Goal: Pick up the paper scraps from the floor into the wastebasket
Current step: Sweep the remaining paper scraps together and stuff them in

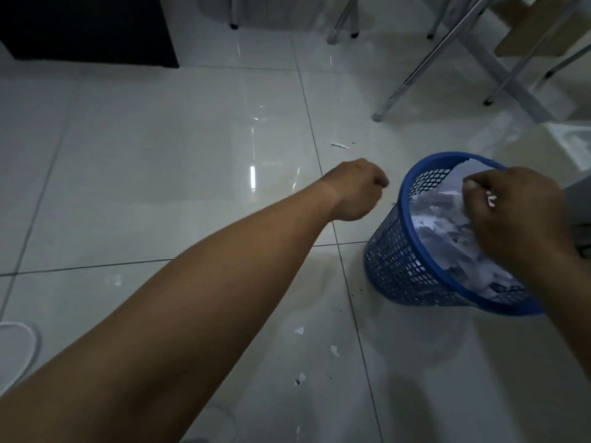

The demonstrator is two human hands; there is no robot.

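Hovering over wastebasket rim [403, 199], right hand [518, 212] grip clamped on paper scraps [491, 199], left hand [355, 190] grip fisted, open floor [160, 161] left.

Blue mesh wastebasket [399, 257] tilted, full of white paper; small scraps [334, 350] scattered on glossy floor.

Head camera, looking steeply down.
I see one wide-angle view from above and close, facing forward over tiled floor [179, 161] toward table legs [425, 62].
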